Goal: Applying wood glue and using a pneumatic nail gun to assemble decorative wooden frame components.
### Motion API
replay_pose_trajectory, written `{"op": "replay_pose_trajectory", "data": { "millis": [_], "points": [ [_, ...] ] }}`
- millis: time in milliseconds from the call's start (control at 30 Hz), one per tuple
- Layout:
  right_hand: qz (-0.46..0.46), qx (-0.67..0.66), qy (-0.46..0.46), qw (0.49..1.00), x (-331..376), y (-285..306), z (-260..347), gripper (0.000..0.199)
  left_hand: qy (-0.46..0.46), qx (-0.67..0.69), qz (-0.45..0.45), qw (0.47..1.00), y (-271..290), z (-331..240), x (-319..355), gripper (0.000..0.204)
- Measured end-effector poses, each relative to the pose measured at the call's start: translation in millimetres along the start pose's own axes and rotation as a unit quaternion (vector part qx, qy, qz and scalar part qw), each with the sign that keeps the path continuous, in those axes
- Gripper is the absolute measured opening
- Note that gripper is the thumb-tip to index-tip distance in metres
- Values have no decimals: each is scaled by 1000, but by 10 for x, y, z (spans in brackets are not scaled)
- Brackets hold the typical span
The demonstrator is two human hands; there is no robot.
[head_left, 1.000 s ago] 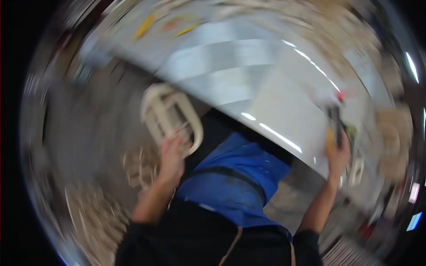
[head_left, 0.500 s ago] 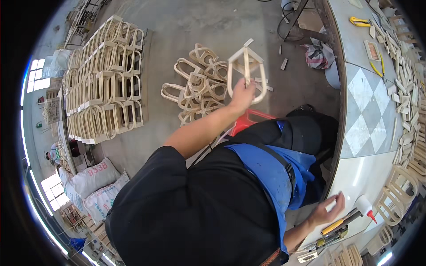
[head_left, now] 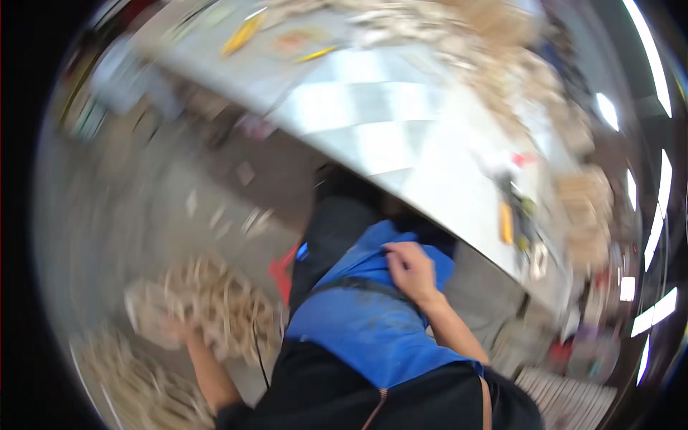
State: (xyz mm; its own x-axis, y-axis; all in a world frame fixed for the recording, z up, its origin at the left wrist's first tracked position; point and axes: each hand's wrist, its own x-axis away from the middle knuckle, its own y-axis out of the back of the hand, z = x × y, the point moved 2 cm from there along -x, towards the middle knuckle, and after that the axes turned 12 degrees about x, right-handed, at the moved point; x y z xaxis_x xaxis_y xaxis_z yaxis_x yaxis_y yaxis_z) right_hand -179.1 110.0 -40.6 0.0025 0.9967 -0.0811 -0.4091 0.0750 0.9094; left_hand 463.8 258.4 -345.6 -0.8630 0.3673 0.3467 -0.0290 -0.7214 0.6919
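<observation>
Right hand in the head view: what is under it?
Under the right hand is the blue apron, its cloth visible on either side. The patch directly beneath is covered, so anything hidden there cannot be seen.

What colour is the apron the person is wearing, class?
The apron is blue, darkly smudged in places, seen best in the head view.

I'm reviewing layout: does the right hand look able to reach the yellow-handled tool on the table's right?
Probably yes: the right hand looks empty over the apron, and nothing visible blocks its way to the yellow-handled tool.
</observation>
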Motion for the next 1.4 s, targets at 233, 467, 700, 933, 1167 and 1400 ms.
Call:
{"op": "replay_pose_trajectory", "data": {
  "millis": [233,467,700,933,1167,1400],
  "points": [
    [-14,72,96,993,-47,154,-93,17,-219,182,-144,948,1951,-2080,64,67],
    [-139,92,91,982,-361,905,-539,16,-272,329,-174,887,2546,-1874,350,58],
    [-434,83,30,897,-1102,2156,-1398,8,-301,481,-177,804,3031,-1854,890,50],
    [-415,120,-276,858,-2090,2882,-3079,42,-330,607,-173,702,3538,-1830,1726,42],
    [-297,28,-407,863,-2745,2731,-4070,40,-367,707,-158,584,3917,-1793,2737,34],
    [-293,-10,-348,891,-2499,3104,-3714,36,-503,733,-101,447,4476,-1737,3882,30]
  ]
}}
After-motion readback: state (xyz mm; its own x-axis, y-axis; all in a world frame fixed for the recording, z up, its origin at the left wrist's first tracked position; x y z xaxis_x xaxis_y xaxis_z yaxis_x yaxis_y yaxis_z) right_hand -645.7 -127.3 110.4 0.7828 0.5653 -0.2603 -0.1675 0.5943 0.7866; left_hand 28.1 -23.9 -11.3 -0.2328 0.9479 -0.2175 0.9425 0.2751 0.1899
